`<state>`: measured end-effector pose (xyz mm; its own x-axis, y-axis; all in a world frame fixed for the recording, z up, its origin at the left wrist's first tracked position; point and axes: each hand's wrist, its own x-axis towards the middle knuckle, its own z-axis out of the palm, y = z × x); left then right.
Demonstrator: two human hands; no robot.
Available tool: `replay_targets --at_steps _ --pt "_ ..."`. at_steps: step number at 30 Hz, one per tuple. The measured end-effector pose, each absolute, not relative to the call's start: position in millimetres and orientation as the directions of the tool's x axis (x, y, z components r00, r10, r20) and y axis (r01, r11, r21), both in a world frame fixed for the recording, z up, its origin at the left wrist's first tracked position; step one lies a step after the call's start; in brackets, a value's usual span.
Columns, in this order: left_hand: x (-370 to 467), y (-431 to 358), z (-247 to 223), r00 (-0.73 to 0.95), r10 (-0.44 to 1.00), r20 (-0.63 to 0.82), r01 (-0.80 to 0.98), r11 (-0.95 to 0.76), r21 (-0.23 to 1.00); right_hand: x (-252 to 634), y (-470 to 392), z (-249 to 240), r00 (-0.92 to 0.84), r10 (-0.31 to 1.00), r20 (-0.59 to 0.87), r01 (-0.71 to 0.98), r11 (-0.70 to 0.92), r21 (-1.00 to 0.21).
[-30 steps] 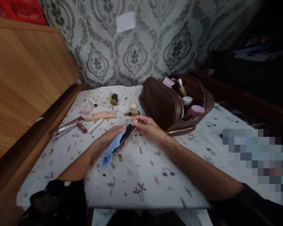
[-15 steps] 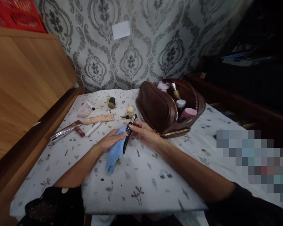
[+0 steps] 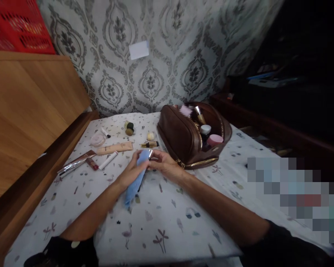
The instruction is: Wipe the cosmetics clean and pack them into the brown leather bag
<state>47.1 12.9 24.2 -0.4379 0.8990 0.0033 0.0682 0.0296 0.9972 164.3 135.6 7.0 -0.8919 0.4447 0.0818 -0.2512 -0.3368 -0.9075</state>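
My left hand [image 3: 131,171] is closed on a light blue cloth [image 3: 134,186], which hangs toward the table. Fingers of my right hand [image 3: 164,163] pinch a black tube with a silvery end [image 3: 150,152]; the cloth covers most of it. Both hands meet over the patterned white tablecloth [image 3: 144,230]. Just beyond them lies a gold and black tube [image 3: 149,144], with a small cream-coloured jar [image 3: 150,136] behind it. To the right stands an open brown bag [image 3: 180,133] holding a pink-lidded jar [image 3: 215,139], a white-lidded jar [image 3: 205,129] and a brush [image 3: 199,115].
Left of my hands lie a peach tube [image 3: 114,148], a white stick [image 3: 108,160], a dark red tube [image 3: 92,164], shiny tubes [image 3: 75,163] and a round pink compact [image 3: 97,139]. Small green and brown items [image 3: 129,128] sit farther back. A wooden cabinet [image 3: 36,111] borders the left.
The blue cloth now wraps over the black tube, which showed more openly before. My hands have come closer together. The whole view has shifted slightly.
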Motion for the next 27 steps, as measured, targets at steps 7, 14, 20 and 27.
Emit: replay_targets --at_steps 7,14,20,27 --pt "54 9 26 -0.202 0.952 -0.232 -0.021 0.232 0.972 172 144 27 -0.820 0.544 0.180 -0.315 -0.167 -0.934" --pt "51 5 25 -0.115 0.949 -0.294 -0.058 0.289 0.956 180 146 44 -0.800 0.573 0.181 -0.343 -0.188 -0.920" --pt "45 6 17 -0.087 0.954 -0.288 -0.104 0.279 0.955 186 149 52 -0.763 0.604 0.233 -0.355 -0.089 -0.931" --pt "50 2 18 -0.135 0.951 -0.278 -0.194 0.249 0.949 206 149 75 -0.721 0.627 0.294 -0.332 0.060 -0.941"
